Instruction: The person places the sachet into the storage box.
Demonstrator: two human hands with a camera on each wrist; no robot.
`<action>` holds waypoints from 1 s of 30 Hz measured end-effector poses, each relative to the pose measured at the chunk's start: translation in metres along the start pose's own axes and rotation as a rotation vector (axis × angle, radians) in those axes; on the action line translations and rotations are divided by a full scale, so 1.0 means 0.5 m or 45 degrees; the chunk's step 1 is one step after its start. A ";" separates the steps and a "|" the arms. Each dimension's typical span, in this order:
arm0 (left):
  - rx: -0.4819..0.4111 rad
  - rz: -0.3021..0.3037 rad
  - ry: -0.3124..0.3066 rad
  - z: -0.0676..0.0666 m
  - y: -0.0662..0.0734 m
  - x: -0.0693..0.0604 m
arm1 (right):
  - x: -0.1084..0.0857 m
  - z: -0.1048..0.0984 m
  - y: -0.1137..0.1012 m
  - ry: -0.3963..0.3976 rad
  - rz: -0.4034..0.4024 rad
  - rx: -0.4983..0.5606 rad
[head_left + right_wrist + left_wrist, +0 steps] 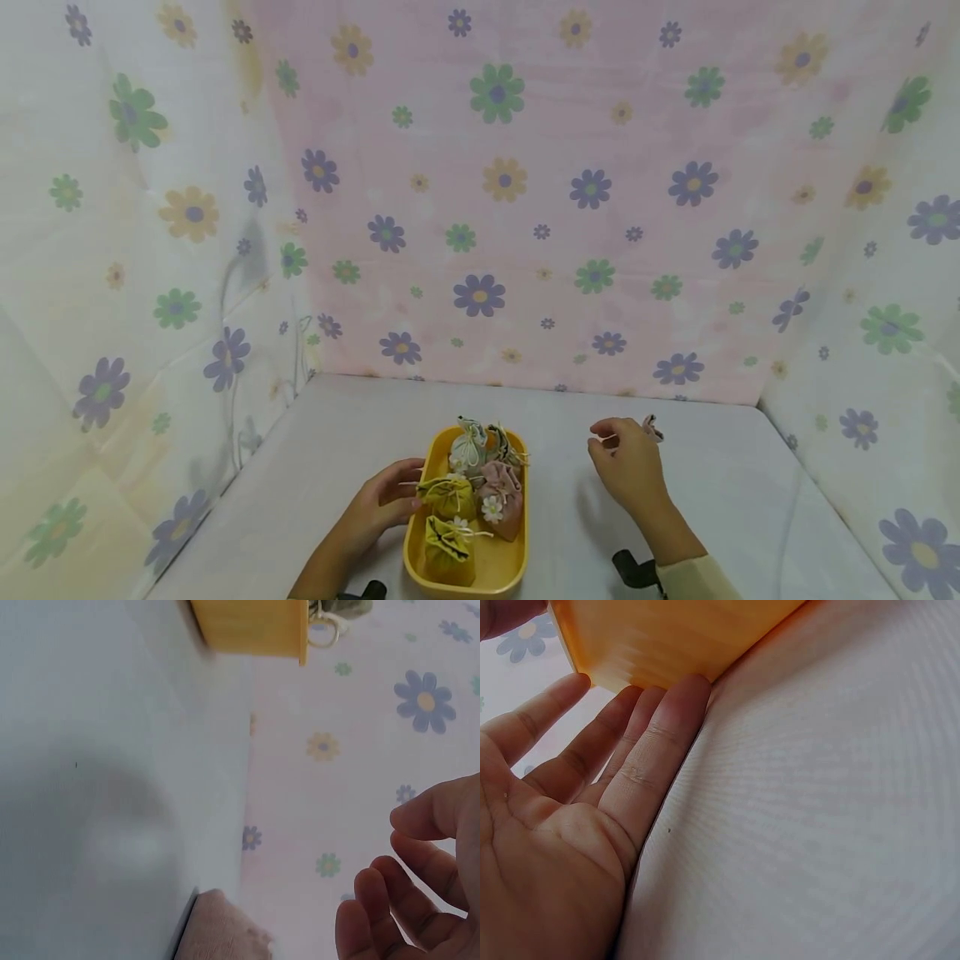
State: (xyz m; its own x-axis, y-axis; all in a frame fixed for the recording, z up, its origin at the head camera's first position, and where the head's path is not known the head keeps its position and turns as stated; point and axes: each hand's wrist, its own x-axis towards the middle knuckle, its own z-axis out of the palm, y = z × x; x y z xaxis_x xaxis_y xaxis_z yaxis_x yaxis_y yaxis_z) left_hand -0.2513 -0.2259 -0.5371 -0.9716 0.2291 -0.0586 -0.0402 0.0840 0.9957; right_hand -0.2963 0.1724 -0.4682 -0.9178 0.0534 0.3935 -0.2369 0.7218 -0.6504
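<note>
A yellow tray (521,557) holds several small drawstring pouches. Two are mustard yellow, a mustard pouch (448,497) and a nearer mustard pouch (450,557); a pink pouch (504,492), a pale green pouch (469,448) and a dark-trimmed pouch (504,446) sit beside them. My left hand (382,504) rests with extended fingertips against the tray's left side, its fingers (641,761) touching the wall low down. Above the table, right of the tray, hovers my right hand (632,467), fingers loosely bent and nothing between them. Another pink pouch (221,930) stands on the table beyond it, mostly hidden in the head view.
The white table (360,417) meets a pink flowered cloth (555,250) at the back. Flowered cloth walls also stand to the left and right. A black wrist-camera mount (633,571) is at the right wrist, and another black mount (372,590) at the left.
</note>
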 end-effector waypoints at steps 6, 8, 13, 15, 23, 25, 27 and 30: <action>0.005 0.000 0.004 0.003 0.004 -0.002 | 0.014 -0.009 0.032 0.022 0.099 -0.062; 0.005 -0.005 0.006 0.003 0.005 -0.002 | 0.018 -0.013 0.040 0.039 0.153 -0.058; 0.000 -0.009 0.009 0.003 0.005 -0.003 | 0.026 -0.019 0.062 0.103 0.268 -0.071; -0.001 -0.007 0.008 0.003 0.005 -0.002 | 0.028 -0.017 0.074 0.134 0.299 -0.089; -0.013 -0.001 -0.004 0.000 0.000 0.001 | 0.034 -0.015 0.114 0.180 0.413 -0.065; -0.011 0.001 -0.003 0.000 -0.001 0.001 | 0.037 -0.015 0.121 0.153 0.437 -0.022; -0.010 0.000 -0.002 0.000 -0.002 0.002 | 0.040 -0.015 0.128 0.122 0.441 0.025; -0.004 0.000 -0.001 0.000 -0.002 0.002 | 0.044 -0.014 0.139 0.087 0.426 0.089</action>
State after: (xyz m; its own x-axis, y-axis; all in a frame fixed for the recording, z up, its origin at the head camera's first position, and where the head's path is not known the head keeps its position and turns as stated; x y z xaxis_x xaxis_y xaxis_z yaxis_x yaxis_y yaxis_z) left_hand -0.2520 -0.2258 -0.5381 -0.9715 0.2298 -0.0589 -0.0413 0.0807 0.9959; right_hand -0.3305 0.2287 -0.5001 -0.9252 0.3273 0.1921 0.0504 0.6077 -0.7926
